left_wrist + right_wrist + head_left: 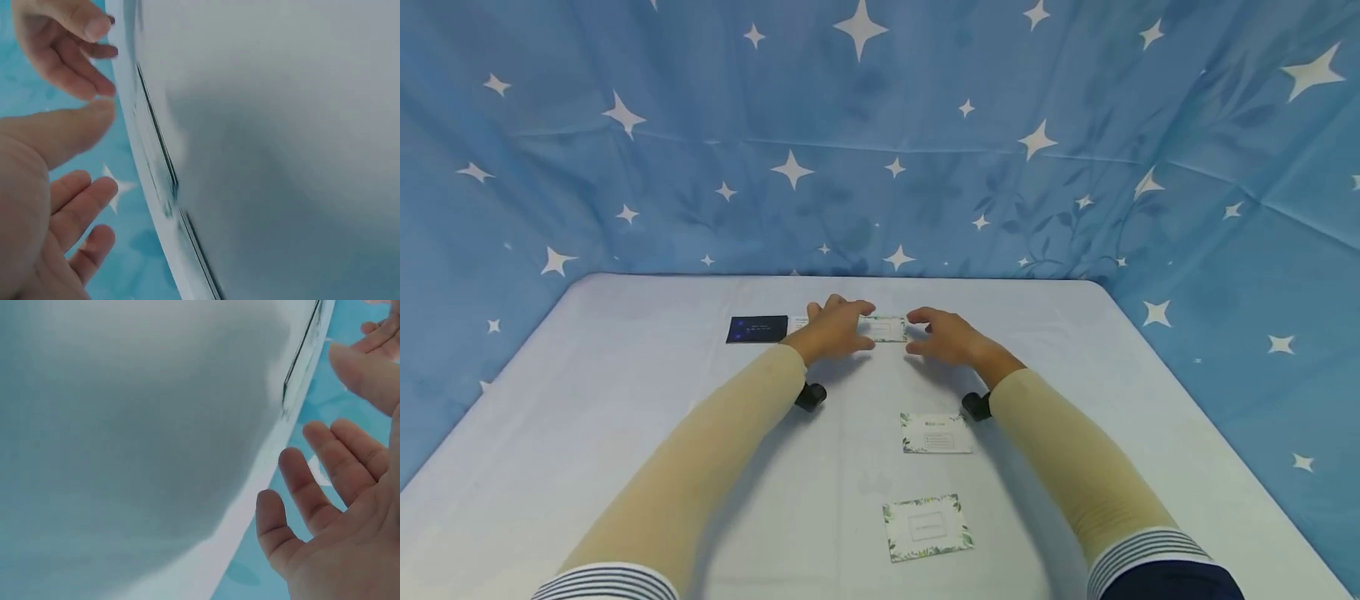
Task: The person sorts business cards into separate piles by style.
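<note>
A white card with a leafy green border (886, 328) lies flat near the far side of the table. My left hand (835, 327) hovers at its left end and my right hand (951, 336) at its right end. Both hands have thumb and fingers spread apart, with nothing held. In the left wrist view the left hand (56, 187) is raised off the surface beside the thin edge of the card (156, 125). The right wrist view shows the right hand (337, 487) with loosely bent fingers, apart from the card (303, 347).
A dark blue card (757, 328) lies left of the left hand, beside a white card (797, 322) partly hidden by that hand. Two more leafy-bordered cards (936, 433) (928, 527) lie nearer on the white table (587, 400). A blue starry curtain (880, 108) hangs behind.
</note>
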Tool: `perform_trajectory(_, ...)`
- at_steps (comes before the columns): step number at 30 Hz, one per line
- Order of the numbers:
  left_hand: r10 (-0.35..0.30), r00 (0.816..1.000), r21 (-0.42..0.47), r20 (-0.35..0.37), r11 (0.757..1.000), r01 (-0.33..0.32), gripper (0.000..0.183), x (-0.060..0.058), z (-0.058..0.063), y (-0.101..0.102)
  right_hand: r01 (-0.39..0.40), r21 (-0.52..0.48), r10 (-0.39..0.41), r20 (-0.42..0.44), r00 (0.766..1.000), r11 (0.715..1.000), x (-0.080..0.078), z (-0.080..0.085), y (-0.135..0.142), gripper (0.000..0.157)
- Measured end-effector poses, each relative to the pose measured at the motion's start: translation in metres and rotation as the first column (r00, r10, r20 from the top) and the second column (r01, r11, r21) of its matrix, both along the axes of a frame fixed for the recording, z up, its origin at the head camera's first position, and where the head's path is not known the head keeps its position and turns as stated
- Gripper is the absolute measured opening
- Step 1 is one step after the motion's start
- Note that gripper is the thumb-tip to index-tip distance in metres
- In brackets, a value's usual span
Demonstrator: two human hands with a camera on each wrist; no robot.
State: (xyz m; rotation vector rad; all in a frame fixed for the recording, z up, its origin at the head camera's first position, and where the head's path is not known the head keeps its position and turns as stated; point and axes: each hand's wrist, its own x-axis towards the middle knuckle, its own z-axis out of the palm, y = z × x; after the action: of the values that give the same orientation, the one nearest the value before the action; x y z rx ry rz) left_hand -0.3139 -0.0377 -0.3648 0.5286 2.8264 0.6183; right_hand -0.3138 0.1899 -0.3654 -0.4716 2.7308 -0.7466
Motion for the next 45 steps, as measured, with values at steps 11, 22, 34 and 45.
perform_trajectory(11,-0.139,0.988,0.142,0.061,0.981,0.129,0.068,0.059,-0.004,0.017,-0.106,-0.050,0.106,0.000,0.994,0.993,0.071,0.002,0.026,0.065)
perform_trajectory(22,-0.194,0.978,0.097,0.083,0.978,0.185,0.063,0.102,-0.006,0.034,-0.128,0.001,0.128,-0.041,0.991,0.992,0.124,-0.003,0.050,0.075)
perform_trajectory(34,-0.191,0.982,0.040,-0.005,0.981,0.191,0.057,0.114,-0.013,0.046,-0.096,0.083,0.105,-0.112,0.988,0.992,0.133,-0.008,0.052,0.056)
perform_trajectory(45,-0.209,0.976,-0.018,-0.062,0.978,0.208,0.058,0.119,-0.017,0.051,-0.143,0.132,0.166,-0.186,0.968,0.981,0.134,-0.012,0.053,0.053)
